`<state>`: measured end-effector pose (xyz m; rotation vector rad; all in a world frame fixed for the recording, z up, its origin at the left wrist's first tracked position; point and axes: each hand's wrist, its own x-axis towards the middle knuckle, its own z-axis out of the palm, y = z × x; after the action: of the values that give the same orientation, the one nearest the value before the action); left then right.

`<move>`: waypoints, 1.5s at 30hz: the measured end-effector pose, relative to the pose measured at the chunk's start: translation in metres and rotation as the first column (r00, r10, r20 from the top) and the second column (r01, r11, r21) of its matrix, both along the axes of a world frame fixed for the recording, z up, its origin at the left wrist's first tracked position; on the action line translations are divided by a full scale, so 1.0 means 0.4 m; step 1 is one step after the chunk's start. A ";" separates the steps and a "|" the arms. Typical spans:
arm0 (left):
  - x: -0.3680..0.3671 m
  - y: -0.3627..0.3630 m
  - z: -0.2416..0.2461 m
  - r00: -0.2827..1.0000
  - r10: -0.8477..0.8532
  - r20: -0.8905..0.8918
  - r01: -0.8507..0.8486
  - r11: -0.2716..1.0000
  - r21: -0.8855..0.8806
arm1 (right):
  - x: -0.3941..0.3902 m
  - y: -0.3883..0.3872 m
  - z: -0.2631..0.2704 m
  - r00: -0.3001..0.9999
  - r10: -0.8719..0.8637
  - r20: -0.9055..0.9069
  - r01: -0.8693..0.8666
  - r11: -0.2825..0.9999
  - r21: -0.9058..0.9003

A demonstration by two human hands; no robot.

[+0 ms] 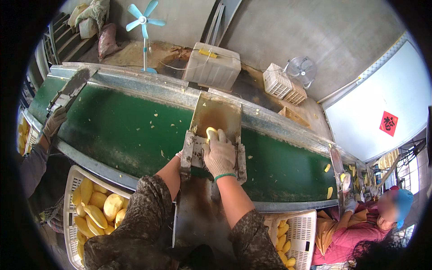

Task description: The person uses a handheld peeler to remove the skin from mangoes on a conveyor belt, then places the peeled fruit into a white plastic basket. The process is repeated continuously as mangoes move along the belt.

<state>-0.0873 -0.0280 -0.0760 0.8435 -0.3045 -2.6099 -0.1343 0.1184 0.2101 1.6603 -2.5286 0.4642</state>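
Note:
My right hand, in a knit work glove with a green cuff, presses on a pale yellow peeled piece, probably mango. That piece lies on a metal slicing board set across a green conveyor belt. My left hand is at the left side of the board's metal bracket; most of it is hidden beneath or behind the bracket, so its grip does not show. Small yellow scraps are scattered on the belt.
White plastic crates of peeled yellow fruit flank me. A co-worker's gloved hand rests at another board on the left; a co-worker works at the right. The belt's metal rail runs along the far side.

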 end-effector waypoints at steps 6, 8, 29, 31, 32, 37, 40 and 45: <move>0.149 -0.024 0.214 0.824 0.401 0.400 -0.250 0.891 -0.378 | 0.036 0.160 0.023 0.804 0.134 0.579 0.110 0.924 -0.367; 0.263 0.049 0.390 0.715 0.592 0.371 -0.207 0.687 -0.697 | 0.064 0.244 0.017 0.388 0.212 0.897 0.405 0.835 -0.373; 0.352 0.454 0.580 0.903 0.200 0.379 0.266 0.432 -0.862 | 0.188 0.361 0.008 0.966 0.207 -0.153 -0.247 0.910 -0.332; 0.472 0.470 0.605 0.826 0.499 0.262 0.156 0.245 -0.957 | 0.182 0.311 -0.016 0.985 0.165 0.043 -0.149 0.955 -0.256; 0.552 0.456 0.623 0.731 0.629 0.264 0.180 0.195 -0.964 | 0.158 0.260 -0.026 0.980 0.119 -0.160 -0.156 0.957 -0.245; 0.983 0.412 0.668 0.158 0.751 0.641 0.558 0.468 -0.686 | -0.029 -0.039 -0.093 0.969 -0.034 -0.243 0.046 0.998 0.047; 1.093 0.405 0.633 -0.022 0.343 0.939 0.845 0.508 -0.166 | -0.090 -0.201 -0.096 0.991 -0.091 -0.099 0.104 0.985 0.136; 1.139 0.337 0.559 0.187 0.332 0.924 0.885 0.352 -0.306 | 0.057 -0.291 -0.017 0.702 0.580 0.414 -0.328 0.778 -0.535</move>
<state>0.3684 0.1069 0.1475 1.9019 -2.3138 -1.0995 -0.1116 0.0021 0.2032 2.1957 -1.9913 1.6513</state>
